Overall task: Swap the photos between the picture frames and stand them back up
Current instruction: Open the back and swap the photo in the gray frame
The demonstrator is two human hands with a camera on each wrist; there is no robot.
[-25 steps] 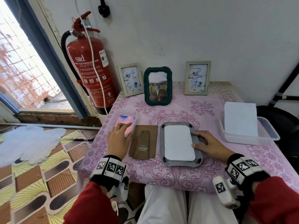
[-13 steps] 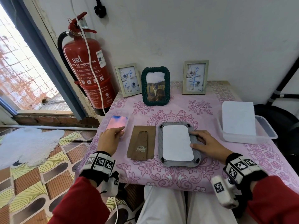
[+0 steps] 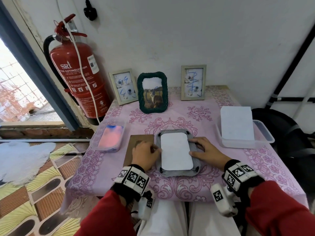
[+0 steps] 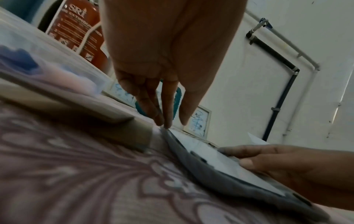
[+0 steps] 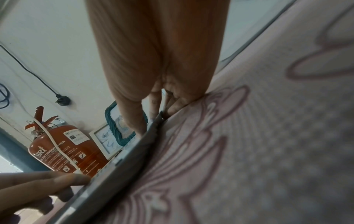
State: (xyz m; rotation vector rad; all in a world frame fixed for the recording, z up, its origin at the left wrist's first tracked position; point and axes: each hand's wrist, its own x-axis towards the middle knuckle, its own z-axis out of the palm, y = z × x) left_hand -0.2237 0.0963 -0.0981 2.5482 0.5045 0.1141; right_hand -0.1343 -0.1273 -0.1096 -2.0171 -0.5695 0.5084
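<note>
A grey frame (image 3: 193, 146) lies face down at the table's middle, with a white photo back (image 3: 175, 152) set in it. My left hand (image 3: 156, 149) reaches over the brown backing board (image 3: 136, 142). Its straight fingertips (image 4: 168, 122) touch the frame's left edge (image 4: 210, 171). My right hand (image 3: 194, 149) rests on the frame's right rim, thumb on the white card. The right wrist view shows its fingers (image 5: 153, 106) at the frame's edge (image 5: 118, 171). A green rope frame (image 3: 152, 74) with a cat photo stands at the back.
A clear tub (image 3: 95, 142) holding a pink and blue photo sits at the left. Another tub (image 3: 265, 135) at the right holds a white sheet. Two pale small frames (image 3: 123, 86) (image 3: 193, 82) lean on the wall. A red fire extinguisher (image 3: 78, 65) stands beyond the table's left corner.
My left hand has left the pink photo in the left tub and come right to the grey frame's left edge. The right hand has stayed on the frame.
</note>
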